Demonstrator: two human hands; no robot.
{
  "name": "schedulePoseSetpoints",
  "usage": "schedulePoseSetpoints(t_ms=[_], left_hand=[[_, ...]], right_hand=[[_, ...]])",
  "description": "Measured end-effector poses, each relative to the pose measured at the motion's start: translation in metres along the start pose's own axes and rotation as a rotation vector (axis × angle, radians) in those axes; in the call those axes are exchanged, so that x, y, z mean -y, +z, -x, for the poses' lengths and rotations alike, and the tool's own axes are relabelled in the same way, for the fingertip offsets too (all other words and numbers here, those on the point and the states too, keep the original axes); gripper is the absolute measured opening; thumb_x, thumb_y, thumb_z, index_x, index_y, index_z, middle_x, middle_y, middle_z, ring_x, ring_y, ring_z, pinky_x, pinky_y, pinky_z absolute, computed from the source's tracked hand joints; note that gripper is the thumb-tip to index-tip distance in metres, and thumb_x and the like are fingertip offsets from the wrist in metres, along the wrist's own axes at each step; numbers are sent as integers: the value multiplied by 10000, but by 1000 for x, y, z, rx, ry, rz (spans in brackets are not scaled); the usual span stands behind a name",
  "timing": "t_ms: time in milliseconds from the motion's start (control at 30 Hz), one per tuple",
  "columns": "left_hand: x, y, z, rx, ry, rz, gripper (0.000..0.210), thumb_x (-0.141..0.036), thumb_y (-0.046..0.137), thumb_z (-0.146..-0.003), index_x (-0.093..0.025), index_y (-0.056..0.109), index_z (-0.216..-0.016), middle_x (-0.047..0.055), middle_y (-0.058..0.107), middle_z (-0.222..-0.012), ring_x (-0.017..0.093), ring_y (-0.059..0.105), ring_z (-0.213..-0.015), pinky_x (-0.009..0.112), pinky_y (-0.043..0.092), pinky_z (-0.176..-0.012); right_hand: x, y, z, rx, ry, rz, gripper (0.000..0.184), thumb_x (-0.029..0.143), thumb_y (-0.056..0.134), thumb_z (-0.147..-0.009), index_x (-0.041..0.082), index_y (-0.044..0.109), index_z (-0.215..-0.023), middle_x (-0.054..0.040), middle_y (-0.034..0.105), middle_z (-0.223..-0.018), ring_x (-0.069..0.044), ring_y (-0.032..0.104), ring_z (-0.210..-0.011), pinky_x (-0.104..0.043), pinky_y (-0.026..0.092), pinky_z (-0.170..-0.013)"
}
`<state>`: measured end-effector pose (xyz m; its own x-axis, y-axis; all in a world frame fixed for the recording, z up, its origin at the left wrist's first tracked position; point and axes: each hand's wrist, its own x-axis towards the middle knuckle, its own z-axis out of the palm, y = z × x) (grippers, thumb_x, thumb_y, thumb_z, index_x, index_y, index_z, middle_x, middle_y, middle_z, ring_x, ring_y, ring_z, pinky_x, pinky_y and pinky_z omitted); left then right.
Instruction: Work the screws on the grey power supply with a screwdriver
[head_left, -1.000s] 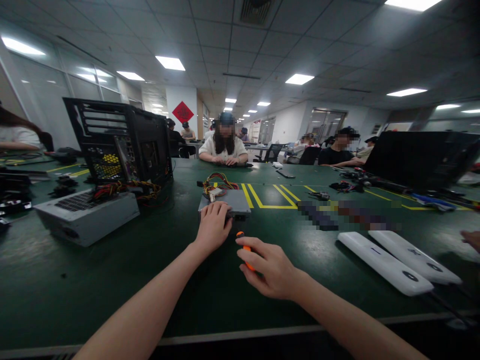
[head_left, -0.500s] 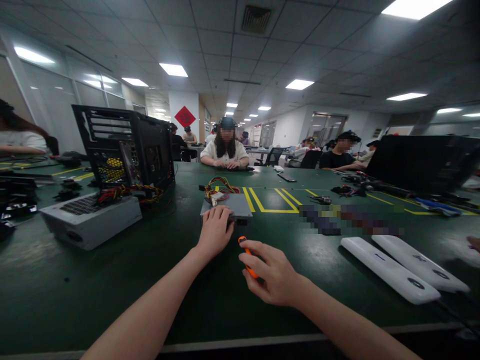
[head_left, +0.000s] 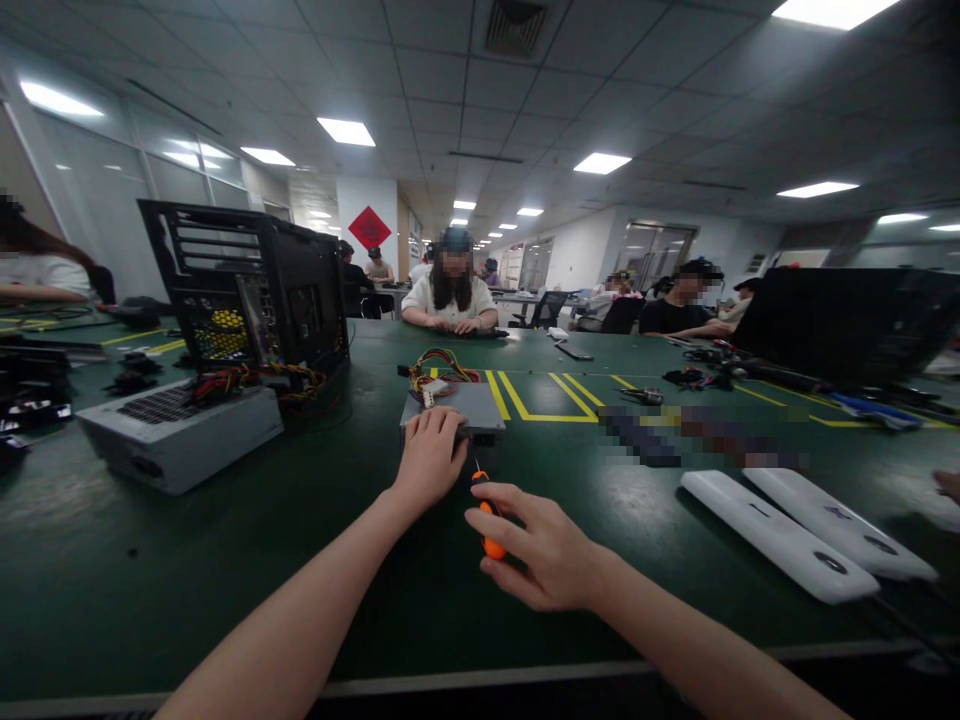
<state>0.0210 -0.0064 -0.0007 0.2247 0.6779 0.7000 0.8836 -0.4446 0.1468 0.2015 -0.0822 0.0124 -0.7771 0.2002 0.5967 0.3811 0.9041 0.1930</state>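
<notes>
A small grey power supply unit (head_left: 486,408) sits on the green table in front of me, its bundle of coloured cables (head_left: 444,368) heaped at its far side. My left hand (head_left: 430,450) grips its near left part, fingers over the top and thumb at the near face. In my right hand (head_left: 536,545) is an orange screwdriver (head_left: 491,530), held between thumb and fingers. Its thin shaft points away from me toward the near face of the unit, by the socket; whether the tip touches I cannot tell.
Left of my hands lies a larger power supply (head_left: 180,435), with a black computer case (head_left: 251,290) behind it. Two white power banks (head_left: 780,535) are at the right, near blurred items. Another person (head_left: 450,290) sits across the table. A dark case (head_left: 840,325) stands far right.
The screwdriver has swung more upright in my right hand, and its shaft now shows, pointing at the power supply unit. My left hand stays on the unit.
</notes>
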Motion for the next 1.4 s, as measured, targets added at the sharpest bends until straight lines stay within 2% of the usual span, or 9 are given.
schedulePoseSetpoints(t_ms=[233, 333, 467, 567, 733, 900, 1100, 1267, 1400], left_hand=[[-1, -1, 0, -4, 2, 0, 242, -223, 491, -789, -212, 505, -1030, 59, 532, -1100, 230, 458, -1036, 391, 328, -885], [-1, -2, 0, -7, 1, 0, 240, -222, 488, -790, -213, 506, -1030, 59, 532, -1096, 231, 458, -1037, 394, 326, -889], [-1, -2, 0, 0, 0, 8, 239, -219, 487, -790, -212, 505, -1028, 61, 534, -1095, 231, 458, -1036, 396, 327, -888], [-1, -1, 0, 0, 0, 5, 241, -220, 488, -790, -209, 507, -1030, 63, 534, -1099, 231, 459, -1037, 395, 327, -888], [-2, 0, 0, -11, 3, -5, 254, -223, 496, -788, -206, 501, -1041, 66, 535, -1110, 235, 451, -1057, 394, 324, -896], [-2, 1, 0, -20, -2, -9, 243, -232, 499, -788, -208, 509, -1030, 62, 541, -1097, 233, 460, -1041, 395, 324, -894], [-2, 0, 0, -7, -9, 12, 241, -227, 491, -787, -215, 506, -1027, 66, 534, -1111, 234, 454, -1053, 397, 322, -900], [-3, -1, 0, -1, -2, 13, 241, -228, 489, -790, -215, 507, -1029, 64, 536, -1103, 234, 456, -1044, 398, 320, -896], [-2, 0, 0, -1, -7, 1, 242, -230, 492, -789, -217, 508, -1030, 65, 537, -1105, 237, 457, -1042, 400, 319, -896]], right_hand=[[-3, 6, 0, -183, 44, -34, 304, 385, 527, -831, 141, 454, -995, -140, 621, -979, -187, 628, -822, -273, 524, -645], [-1, 7, 0, -141, 61, -25, 314, 427, 507, -837, 147, 461, -970, -136, 604, -974, -182, 622, -826, -254, 521, -616], [-1, 8, 0, -64, -8, 113, 228, 276, 444, -883, 171, 474, -1083, -146, 559, -1051, -164, 607, -856, -228, 505, -617], [-6, 7, 1, -161, -16, 247, 248, 236, 483, -865, 212, 467, -1112, -127, 561, -1033, -163, 597, -859, -236, 496, -630], [-8, 4, 1, -266, 112, 326, 121, 278, 523, -846, 185, 508, -922, -92, 590, -894, -138, 576, -688, -252, 479, -579], [-6, 8, 0, -215, 47, 290, 146, 114, 461, -821, 151, 499, -957, -149, 561, -1066, -208, 563, -985, -319, 496, -770], [-10, 9, 3, -259, 111, 370, 158, 173, 528, -831, 176, 498, -986, -103, 619, -961, -165, 621, -813, -281, 512, -683], [-8, 9, 3, -220, 45, 346, 142, 120, 474, -830, 174, 483, -961, -143, 563, -1111, -190, 583, -993, -294, 510, -755], [-10, 11, 5, -222, 25, 380, 184, 117, 473, -842, 166, 473, -1019, -137, 596, -1063, -175, 611, -942, -240, 509, -690]])
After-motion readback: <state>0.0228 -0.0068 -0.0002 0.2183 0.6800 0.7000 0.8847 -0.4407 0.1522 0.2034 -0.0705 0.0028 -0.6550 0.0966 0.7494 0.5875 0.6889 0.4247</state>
